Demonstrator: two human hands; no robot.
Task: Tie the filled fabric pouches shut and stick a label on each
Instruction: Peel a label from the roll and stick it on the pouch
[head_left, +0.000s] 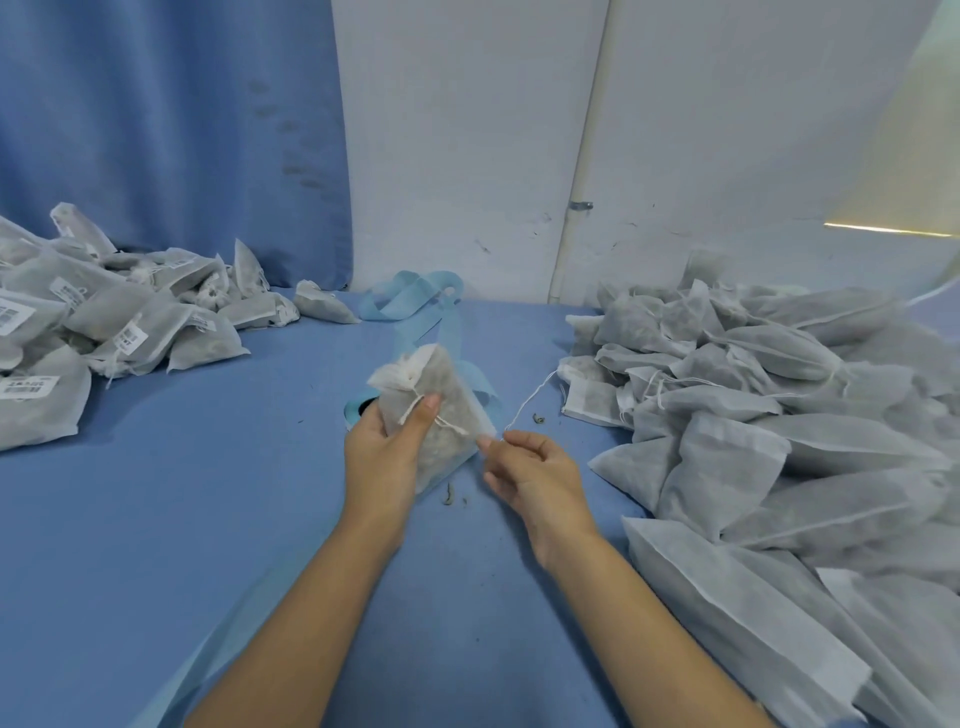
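Pouch of white, see-through fabric (452, 395), filled with pale dried bits and gathered at the neck, is held just above the blue tabletop (234, 519) in the middle, between two heaps. I judge the tying is the step in hand, and I see no label on it yet. To do it well I would keep the neck pinned while the thin white drawstring (524, 402) is pulled snug, then knot close against the gathers so nothing spills. From my end, the left hand (384, 457) grips the pouch, fingers wrapped behind and thumb pressing the cord on its face. The right hand (535, 473) is narrowed to a pinch on the drawstring's loose length, which trails toward the heap of unlabelled grey-white pouches (753, 415) on the right; whether that length belongs to this pouch I cannot tell. Barcode-labelled pouches (130, 322) lie heaped at far left, and a light-blue strip (415, 296) lies behind.
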